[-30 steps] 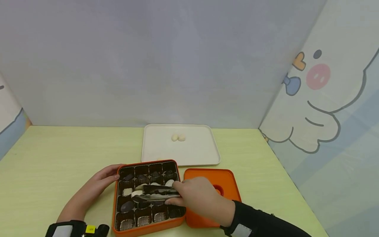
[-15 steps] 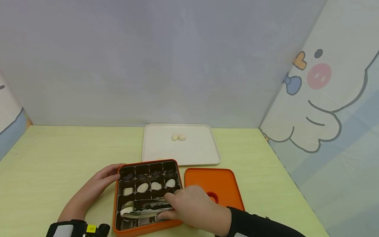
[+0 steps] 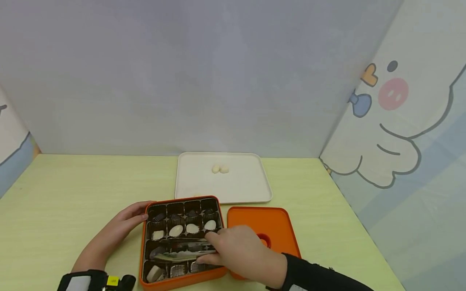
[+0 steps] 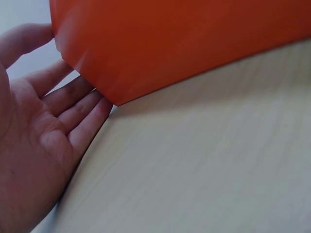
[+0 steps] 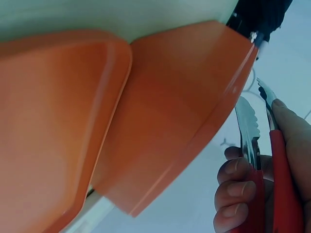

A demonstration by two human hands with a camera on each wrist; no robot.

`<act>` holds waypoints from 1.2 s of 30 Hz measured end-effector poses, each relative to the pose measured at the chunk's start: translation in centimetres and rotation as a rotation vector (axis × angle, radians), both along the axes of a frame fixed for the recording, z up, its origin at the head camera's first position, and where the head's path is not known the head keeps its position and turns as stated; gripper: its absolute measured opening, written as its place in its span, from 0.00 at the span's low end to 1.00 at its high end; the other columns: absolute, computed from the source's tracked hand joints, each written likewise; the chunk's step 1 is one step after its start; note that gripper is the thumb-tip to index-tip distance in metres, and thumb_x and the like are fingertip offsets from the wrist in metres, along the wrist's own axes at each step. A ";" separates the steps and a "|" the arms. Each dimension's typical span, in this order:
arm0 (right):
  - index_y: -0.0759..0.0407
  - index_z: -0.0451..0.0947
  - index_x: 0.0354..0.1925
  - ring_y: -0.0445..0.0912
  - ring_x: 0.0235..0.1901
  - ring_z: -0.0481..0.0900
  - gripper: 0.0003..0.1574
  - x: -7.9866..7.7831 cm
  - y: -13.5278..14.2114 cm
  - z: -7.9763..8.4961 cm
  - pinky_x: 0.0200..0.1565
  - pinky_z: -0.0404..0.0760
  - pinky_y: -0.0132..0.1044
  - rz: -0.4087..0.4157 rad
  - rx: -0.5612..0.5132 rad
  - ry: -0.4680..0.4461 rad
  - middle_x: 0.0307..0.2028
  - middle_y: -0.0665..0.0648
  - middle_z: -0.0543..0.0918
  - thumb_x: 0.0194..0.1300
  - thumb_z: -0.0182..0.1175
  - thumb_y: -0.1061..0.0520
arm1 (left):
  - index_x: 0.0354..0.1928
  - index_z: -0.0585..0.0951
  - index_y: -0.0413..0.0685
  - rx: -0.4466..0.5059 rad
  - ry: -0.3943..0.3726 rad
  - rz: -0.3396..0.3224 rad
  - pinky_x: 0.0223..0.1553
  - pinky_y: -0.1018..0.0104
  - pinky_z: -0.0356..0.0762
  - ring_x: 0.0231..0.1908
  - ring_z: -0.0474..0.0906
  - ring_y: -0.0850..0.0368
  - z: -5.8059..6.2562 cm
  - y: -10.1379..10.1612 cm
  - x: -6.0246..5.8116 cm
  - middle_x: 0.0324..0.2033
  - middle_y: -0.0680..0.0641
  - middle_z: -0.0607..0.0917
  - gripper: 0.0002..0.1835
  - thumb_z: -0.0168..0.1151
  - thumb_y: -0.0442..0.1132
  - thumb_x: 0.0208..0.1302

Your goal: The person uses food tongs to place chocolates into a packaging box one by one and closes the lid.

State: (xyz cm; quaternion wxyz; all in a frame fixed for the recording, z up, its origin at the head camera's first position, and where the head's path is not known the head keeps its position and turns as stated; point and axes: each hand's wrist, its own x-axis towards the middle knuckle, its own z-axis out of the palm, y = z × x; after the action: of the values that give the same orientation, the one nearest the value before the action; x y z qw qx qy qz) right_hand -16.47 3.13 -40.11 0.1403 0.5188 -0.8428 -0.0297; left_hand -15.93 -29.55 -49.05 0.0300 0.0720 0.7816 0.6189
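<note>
My left hand [image 3: 127, 220] touches the back left corner of the orange box [image 3: 182, 281] with long, nearly straight fingers, the thumb against its rim. In my right hand [image 3: 242, 248] is a pair of tongs [image 3: 183, 255]; the right wrist view shows their red handles and scalloped metal ends, set apart. The tongs hang over the box's third row. A pale block [image 3: 154, 273] leans in the front left compartment. White pieces fill the second row, among them a white cube [image 3: 158, 235] and an oval [image 3: 176, 230]. A dark oval [image 3: 157, 252] sits partly behind the tongs.
The orange lid [image 3: 267, 220] with its ring handle lies right of the box, partly under my right hand. Behind stands a white tray [image 3: 251, 186] with two pale round pieces [image 3: 220, 169]. A grey wall [image 3: 200, 81] closes off the back of the table.
The pale block has gone from between the tongs' ends into the front left compartment. The tongs first came toward me, then drew slightly back from the block. My left hand has stayed put.
</note>
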 end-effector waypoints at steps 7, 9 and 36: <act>0.48 0.65 0.24 0.37 0.06 0.51 0.28 -3.3 1.8 0.2 0.10 0.46 0.29 -0.185 -0.076 0.004 0.08 0.45 0.54 0.55 0.48 0.27 | 0.60 0.66 0.50 0.008 0.002 -0.017 0.57 0.37 0.54 0.56 0.63 0.49 0.3 0.0 0.1 0.55 0.41 0.70 0.20 0.47 0.46 0.68; 0.49 0.63 0.23 0.37 0.07 0.53 0.28 -4.4 2.5 0.2 0.10 0.46 0.29 -0.251 -0.088 0.018 0.08 0.45 0.54 0.55 0.50 0.28 | 0.60 0.66 0.50 0.004 0.003 -0.014 0.57 0.37 0.55 0.55 0.63 0.49 0.3 0.0 0.1 0.55 0.41 0.71 0.20 0.47 0.46 0.68; 0.57 0.66 0.30 0.45 0.10 0.64 0.32 -13.1 4.0 -5.2 0.11 0.64 0.32 -0.690 0.191 -0.128 0.11 0.52 0.65 0.56 0.50 0.29 | 0.61 0.65 0.48 0.010 -0.010 -0.006 0.58 0.37 0.53 0.56 0.63 0.50 0.0 0.0 0.0 0.57 0.39 0.69 0.22 0.47 0.46 0.67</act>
State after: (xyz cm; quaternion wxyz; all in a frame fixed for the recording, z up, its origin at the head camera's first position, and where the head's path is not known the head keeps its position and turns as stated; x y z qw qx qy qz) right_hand -29.58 7.10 -45.26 0.0198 0.2153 -0.9688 -0.1211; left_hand -15.90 -29.54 -49.03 0.0355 0.0711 0.7782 0.6230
